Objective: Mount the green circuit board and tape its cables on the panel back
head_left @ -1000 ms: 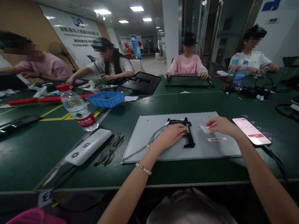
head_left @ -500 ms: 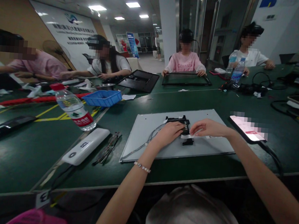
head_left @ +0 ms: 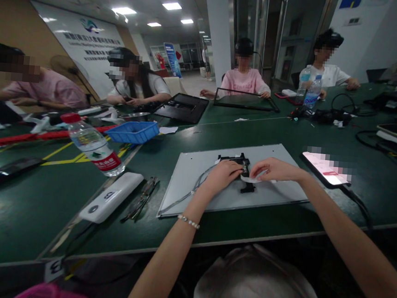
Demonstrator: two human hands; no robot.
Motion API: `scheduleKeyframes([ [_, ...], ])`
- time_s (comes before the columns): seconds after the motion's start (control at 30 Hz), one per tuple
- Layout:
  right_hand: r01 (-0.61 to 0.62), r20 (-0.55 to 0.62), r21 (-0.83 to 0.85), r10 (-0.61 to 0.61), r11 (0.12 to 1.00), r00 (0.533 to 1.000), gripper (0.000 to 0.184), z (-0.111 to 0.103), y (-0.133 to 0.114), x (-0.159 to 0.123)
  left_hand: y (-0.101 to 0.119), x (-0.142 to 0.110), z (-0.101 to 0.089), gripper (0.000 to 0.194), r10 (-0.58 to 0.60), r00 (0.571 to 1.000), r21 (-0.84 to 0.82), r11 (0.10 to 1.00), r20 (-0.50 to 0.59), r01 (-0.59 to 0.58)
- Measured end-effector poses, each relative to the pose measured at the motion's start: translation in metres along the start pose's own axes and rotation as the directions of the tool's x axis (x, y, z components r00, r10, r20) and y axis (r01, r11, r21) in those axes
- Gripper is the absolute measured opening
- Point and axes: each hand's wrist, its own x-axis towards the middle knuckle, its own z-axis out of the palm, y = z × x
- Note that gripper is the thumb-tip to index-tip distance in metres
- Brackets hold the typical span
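Right grip [head_left: 272, 169] pinches white strip [head_left: 250, 180] — hanging tag [head_left: 54, 269] seemingly reads 3.

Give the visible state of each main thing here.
Black plastic bracket: partly covered by left hand
Thin white strip: held by right hand
Flat grey rectangular panel: lying flat
Clear plastic bottle: red cap on
Rectangular smartphone: screen lit, cable attached
Thin-framed eyeglasses: apparently folded

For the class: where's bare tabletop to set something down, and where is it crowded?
Bare: between panel and scrap; between black bar and power bank. Crowded: the panel's middle, where left hand, right hand, white strip and bracket cluster.
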Motion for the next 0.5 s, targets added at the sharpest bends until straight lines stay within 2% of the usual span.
scheduleKeyframes([
  [0.17,0.002,-0.084,-0.003,-0.002,1.0,0.996,0.026,-0.001,0.006,0.002,0.004,0.0,-0.003,0.025,-0.042,0.999,0.002,0.999,0.003,0.042],
  [0.33,-0.097,-0.087,0.039,0.1,0.994,0.991,0.025,-0.001,0.006,0.002,0.007,-0.004,-0.008,0.032,-0.096,0.993,0.012,0.995,-0.074,0.097],
  [0.5,-0.156,-0.122,0.08,0.165,0.984,0.979,0.023,0.0,0.01,0.004,0.016,-0.004,-0.011,0.03,-0.017,0.989,0.03,0.999,-0.149,0.021],
])
